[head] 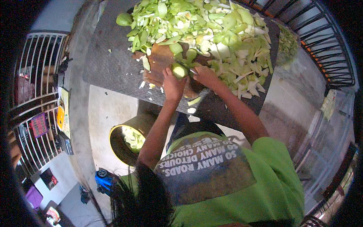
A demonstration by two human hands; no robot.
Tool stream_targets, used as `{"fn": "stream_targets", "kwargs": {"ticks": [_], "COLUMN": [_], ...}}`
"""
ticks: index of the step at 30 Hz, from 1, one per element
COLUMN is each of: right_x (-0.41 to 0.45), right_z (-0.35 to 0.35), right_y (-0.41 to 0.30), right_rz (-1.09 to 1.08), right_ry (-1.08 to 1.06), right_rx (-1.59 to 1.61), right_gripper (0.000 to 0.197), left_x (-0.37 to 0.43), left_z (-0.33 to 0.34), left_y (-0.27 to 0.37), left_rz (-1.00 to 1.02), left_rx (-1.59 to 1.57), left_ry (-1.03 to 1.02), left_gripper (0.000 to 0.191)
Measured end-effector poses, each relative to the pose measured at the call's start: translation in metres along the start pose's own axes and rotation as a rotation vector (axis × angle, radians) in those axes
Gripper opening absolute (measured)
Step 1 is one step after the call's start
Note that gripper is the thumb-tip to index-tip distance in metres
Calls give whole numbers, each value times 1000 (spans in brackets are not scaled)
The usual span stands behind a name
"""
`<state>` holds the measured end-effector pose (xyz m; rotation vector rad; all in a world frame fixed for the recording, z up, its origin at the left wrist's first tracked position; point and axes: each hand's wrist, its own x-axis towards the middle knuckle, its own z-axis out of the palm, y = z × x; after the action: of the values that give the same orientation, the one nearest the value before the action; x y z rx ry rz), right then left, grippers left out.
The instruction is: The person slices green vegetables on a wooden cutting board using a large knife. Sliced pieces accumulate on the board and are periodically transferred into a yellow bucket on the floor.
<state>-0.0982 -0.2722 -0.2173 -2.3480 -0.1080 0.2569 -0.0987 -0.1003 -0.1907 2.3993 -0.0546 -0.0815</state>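
Note:
My left hand (173,88) grips a green fruit (179,71), perhaps an unripe mango, with a pale cut face turned up. In my right hand (206,76) is a knife (193,71); its blade lies against the fruit's far right side. Both hands are over a worn wooden cutting board (161,58) with scraps scattered on and around it. Just beyond, a large heap of green and whitish fruit slices and peelings (195,25) covers much of the dark table (110,62). A whole green fruit (124,19) lies at the heap's left edge.
Below the table's near edge, at left, stands a yellow-rimmed bucket (111,142) holding pale green pieces (133,139). A blue toy car (103,180) is on the floor nearby. Black metal railings (330,42) bound the right; a white window grille (39,65) is at left.

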Motion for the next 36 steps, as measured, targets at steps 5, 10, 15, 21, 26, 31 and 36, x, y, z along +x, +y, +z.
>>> {"fn": "stream_targets", "kwargs": {"ticks": [5, 10, 15, 21, 26, 31, 36], "right_x": [-14, -35, -64, -74, -64, -46, -27], "right_z": [12, 10, 0, -2, 5, 13, 21], "right_y": [-4, -4, -4, -27, -32, -17, 0], "right_rz": [44, 158, 131, 138, 209, 164, 47], "right_ry": [51, -24, 104, 23, -25, 2, 26], "right_rx": [29, 126, 214, 160, 71, 174, 338], "right_gripper": [27, 31, 33, 43, 40, 37, 31], "left_x": [0, 5, 1, 1, -2, 0, 1], "left_z": [14, 19, 14, 9, 9, 16, 9], "left_y": [-7, -20, -29, -28, -30, -36, -35], "left_rz": [-73, -136, -183, -231, -217, -278, -155], "left_rx": [-57, -307, -772, -660, -730, -819, -853], "left_ry": [105, 111, 89, 86, 81, 138, 83], "left_gripper": [78, 71, 73, 83, 86, 77, 64]}}
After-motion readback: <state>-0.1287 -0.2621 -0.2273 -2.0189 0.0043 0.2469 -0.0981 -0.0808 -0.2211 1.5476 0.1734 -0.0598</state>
